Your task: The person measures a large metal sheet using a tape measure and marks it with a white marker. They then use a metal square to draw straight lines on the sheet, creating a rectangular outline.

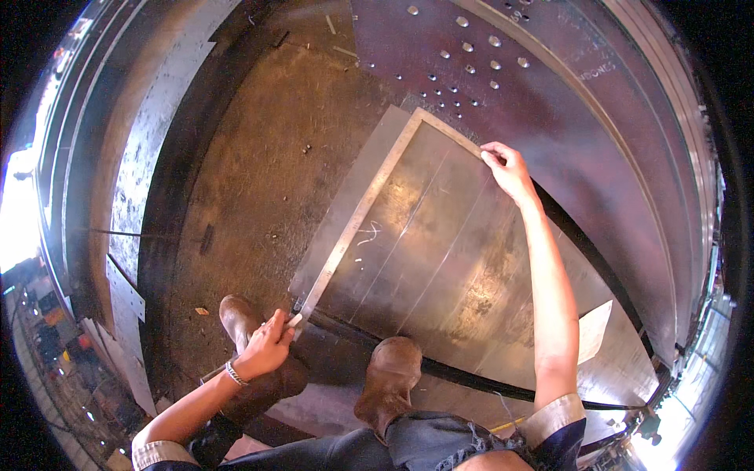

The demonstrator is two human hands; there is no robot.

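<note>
A large L-shaped framing square (364,210) lies flat on a grey metal sheet (444,228), its corner pointing away from me. My right hand (509,169) reaches far forward, thumb and fingers closed on the end of the short leg. Close to the near end of the long leg, my left hand (267,345) is closed around a short pale stick (294,321) that looks like chalk. Thin straight lines (420,210) and a few white scribbled marks (367,232) show on the sheet.
A dark reddish plate (542,102) with several punched holes stands at the far right. Brown, scuffed floor (251,157) stretches to the left, beside long metal strips (161,118). My brown boots (393,369) are at the sheet's near edge. A pale paper (594,331) lies by my right forearm.
</note>
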